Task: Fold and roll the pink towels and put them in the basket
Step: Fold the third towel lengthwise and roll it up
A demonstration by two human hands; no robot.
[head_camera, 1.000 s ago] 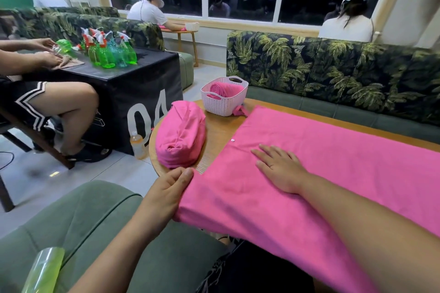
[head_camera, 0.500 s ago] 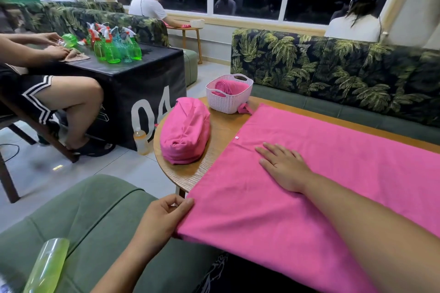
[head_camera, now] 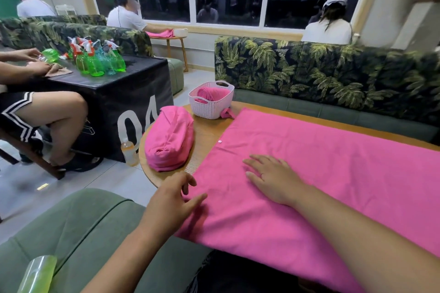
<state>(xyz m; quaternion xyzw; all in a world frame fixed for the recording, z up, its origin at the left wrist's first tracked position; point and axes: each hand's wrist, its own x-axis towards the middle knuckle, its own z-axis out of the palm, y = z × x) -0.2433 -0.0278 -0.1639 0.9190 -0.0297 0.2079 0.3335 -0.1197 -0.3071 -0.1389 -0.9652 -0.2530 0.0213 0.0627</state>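
At the near left corner of the spread pink towel (head_camera: 321, 173), the left hand (head_camera: 171, 200) hovers with fingers loosely parted and grasping nothing, its fingertips (head_camera: 201, 197) at or just above the cloth; whether they touch it cannot be told. The right hand (head_camera: 273, 178) lies palm down and flat on the same towel, fingers extended and slightly splayed, pressing rather than gripping, with a ring visible on one finger. The towel covers most of the wooden table (head_camera: 209, 135), its near edge hanging over the table's front toward the person's lap; a small white button (head_camera: 219, 141) sits near its far left edge. To the left of the spread towel, on the bare rounded end of the table, rests a bundled pink towel (head_camera: 169, 138), apart from both hands. Beyond it, at the far end of the table, stands the white basket (head_camera: 210, 107), which holds a rolled pink towel (head_camera: 210, 93); a pink loop (head_camera: 227, 113) lies against the basket's base. Behind the table runs a leaf-patterned sofa (head_camera: 321, 74). A green armchair (head_camera: 78, 221) occupies the near left, with a green bottle (head_camera: 38, 273) at its lower edge
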